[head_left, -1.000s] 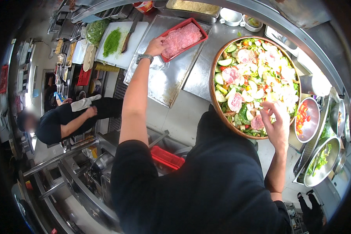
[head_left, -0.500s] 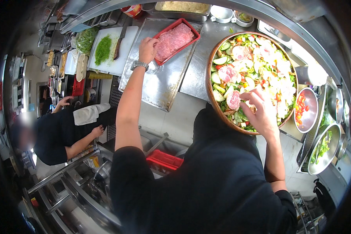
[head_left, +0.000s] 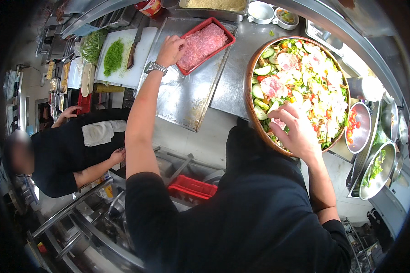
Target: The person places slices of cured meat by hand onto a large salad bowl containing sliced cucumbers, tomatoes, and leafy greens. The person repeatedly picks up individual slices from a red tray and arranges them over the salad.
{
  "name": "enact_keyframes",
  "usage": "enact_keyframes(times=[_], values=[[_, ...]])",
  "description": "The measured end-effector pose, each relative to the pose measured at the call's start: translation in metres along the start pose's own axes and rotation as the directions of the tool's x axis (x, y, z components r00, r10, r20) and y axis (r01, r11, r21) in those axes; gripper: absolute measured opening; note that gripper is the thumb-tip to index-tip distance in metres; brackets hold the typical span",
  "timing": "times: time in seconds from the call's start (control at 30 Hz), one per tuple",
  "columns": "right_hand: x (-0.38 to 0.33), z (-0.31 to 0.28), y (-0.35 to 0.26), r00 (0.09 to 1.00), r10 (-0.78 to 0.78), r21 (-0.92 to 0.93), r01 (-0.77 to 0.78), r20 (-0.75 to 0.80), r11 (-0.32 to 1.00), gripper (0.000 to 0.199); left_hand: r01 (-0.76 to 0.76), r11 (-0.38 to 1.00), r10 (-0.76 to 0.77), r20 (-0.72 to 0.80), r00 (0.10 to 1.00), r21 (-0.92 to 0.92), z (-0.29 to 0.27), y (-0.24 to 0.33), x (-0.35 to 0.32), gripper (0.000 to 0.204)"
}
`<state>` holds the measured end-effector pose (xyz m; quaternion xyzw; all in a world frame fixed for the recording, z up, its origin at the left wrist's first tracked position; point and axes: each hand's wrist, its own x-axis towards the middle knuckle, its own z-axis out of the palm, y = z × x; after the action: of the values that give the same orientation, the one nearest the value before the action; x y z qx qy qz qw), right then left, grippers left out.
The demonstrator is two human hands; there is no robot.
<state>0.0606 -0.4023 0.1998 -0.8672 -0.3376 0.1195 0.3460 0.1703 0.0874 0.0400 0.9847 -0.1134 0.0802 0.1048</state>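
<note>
My left hand (head_left: 170,50) is at the left side of a red tray (head_left: 187,73) filled with thin pink, fat-marbled slices of cured meat (head_left: 206,43). Its fingers are curled together by the tray rim, and whatever they may grip is too small to tell. Over the near left part of a large wooden salad bowl (head_left: 250,75), my right hand (head_left: 298,133) has thumb and fingers apart. A round salami slice (head_left: 279,123) shows partly between them. More salami slices (head_left: 273,86) lie on the salad of cucumber, tomato and greens.
A metal sheet pan (head_left: 182,107) is under the tray. Left of it, a white cutting board (head_left: 143,52) bears chopped herbs (head_left: 114,58) and a knife (head_left: 133,53). Metal bowls (head_left: 359,128) stand at right. A co-worker (head_left: 59,154) stands at left.
My right hand has shifted slightly left and down, and now covers part of the salami slice. My left hand has moved a little up and left beside the tray.
</note>
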Motion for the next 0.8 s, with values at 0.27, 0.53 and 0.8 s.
enact_keyframes(times=[0.27,0.53,0.8], values=[[0.02,0.007,-0.013,0.998,-0.032,-0.012,0.033,0.061,0.999,0.017,0.023,0.998,-0.025,0.035,0.999,0.054,-0.002,0.006,-0.004,0.013],[0.056,0.018,-0.021,0.994,-0.091,0.012,0.091,0.066,0.996,0.016,-0.15,0.989,0.144,-0.197,0.97,-0.016,0.006,0.002,-0.004,0.008],[0.071,0.028,-0.031,0.989,-0.1,0.048,0.095,0.105,0.994,0.016,-0.141,0.989,0.145,-0.084,0.986,0.055,-0.007,0.002,-0.003,0.011]])
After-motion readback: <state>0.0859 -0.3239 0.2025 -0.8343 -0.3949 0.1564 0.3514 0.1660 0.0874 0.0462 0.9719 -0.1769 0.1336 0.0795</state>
